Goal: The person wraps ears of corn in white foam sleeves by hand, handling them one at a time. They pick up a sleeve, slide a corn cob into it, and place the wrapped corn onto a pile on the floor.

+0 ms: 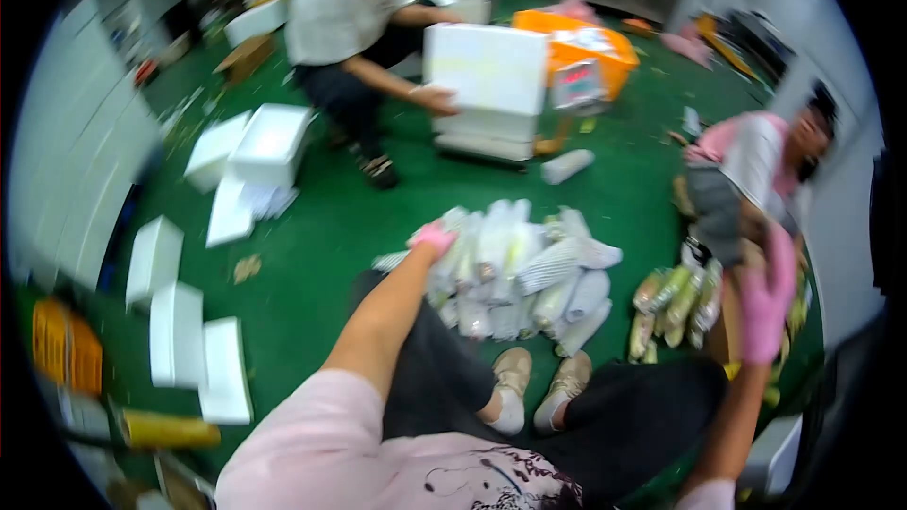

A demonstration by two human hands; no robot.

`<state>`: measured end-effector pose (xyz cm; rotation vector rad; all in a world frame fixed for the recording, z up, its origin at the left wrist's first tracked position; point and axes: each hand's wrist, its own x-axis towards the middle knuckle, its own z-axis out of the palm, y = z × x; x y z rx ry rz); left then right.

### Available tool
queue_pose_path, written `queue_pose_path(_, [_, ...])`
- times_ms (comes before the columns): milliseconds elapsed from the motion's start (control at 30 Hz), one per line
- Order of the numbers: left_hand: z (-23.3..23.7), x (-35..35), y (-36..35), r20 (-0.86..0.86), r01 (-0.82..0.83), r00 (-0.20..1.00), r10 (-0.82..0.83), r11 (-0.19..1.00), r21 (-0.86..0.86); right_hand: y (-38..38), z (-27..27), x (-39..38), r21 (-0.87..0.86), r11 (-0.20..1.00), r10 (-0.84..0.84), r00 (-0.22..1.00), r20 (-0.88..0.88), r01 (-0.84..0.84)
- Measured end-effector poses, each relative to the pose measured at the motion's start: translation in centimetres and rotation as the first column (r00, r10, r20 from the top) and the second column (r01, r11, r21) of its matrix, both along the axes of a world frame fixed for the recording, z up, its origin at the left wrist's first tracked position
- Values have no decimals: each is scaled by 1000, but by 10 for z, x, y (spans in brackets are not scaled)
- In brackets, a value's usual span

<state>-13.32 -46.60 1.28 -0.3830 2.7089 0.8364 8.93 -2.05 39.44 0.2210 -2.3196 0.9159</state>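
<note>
A pile of long bundles in white and clear wrapping lies on the green floor in front of my feet. My left hand, in a pink glove, rests at the pile's upper left edge; its fingers are partly hidden and blurred against the wrapping. My right hand, also pink-gloved, is raised at the right, blurred, beside a brown carton. Whether it holds anything cannot be made out. Left of that hand lie green and reddish wrapped bundles on the floor.
A co-worker crouches at the top, hands on a white foam box near an orange basket. Another person bends down at the right. Foam boxes stand left. One wrapped roll lies beyond the pile.
</note>
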Motion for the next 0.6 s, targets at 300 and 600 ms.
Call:
queue_pose_path(300, [6,6,-10,-59,128,990,-129,992,-16,-96,-125,-51,156,182,48,167,985,-971])
queue_pose_path(600, [-2,1,-2,-79,84,993,-88,995,-52,-85,-92,-51,92,562,351,338,873,-822])
